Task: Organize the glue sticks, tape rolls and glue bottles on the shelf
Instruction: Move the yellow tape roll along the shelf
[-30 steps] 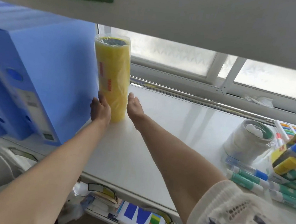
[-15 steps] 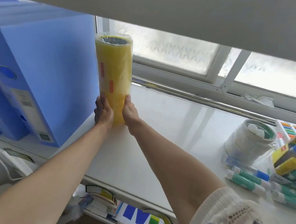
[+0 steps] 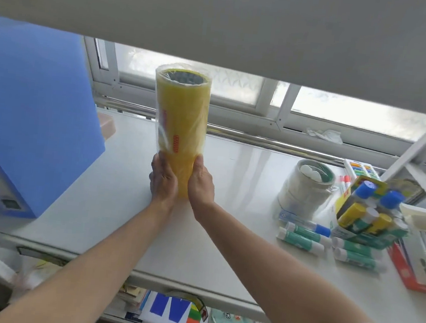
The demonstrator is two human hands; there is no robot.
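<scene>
A tall stack of yellow tape rolls [image 3: 180,121] in clear wrap stands upright on the white shelf [image 3: 113,203]. My left hand [image 3: 163,179] and my right hand [image 3: 201,182] grip its base from either side. At the right stands a wrapped stack of white tape rolls [image 3: 305,188]. Several green-and-white glue sticks [image 3: 304,236] lie in front of it. A box of glue bottles [image 3: 369,214] with blue caps and yellow bodies sits further right.
A blue file box [image 3: 32,116] stands at the left of the shelf. A paint set [image 3: 361,169] lies by the window rail. A red-edged box [image 3: 422,265] sits at the far right. Papers and packets fill the lower shelf [image 3: 177,313].
Both hands closed round the base of the yellow tape stack. The stack moved right, away from the blue file box, toward the middle of the shelf.
</scene>
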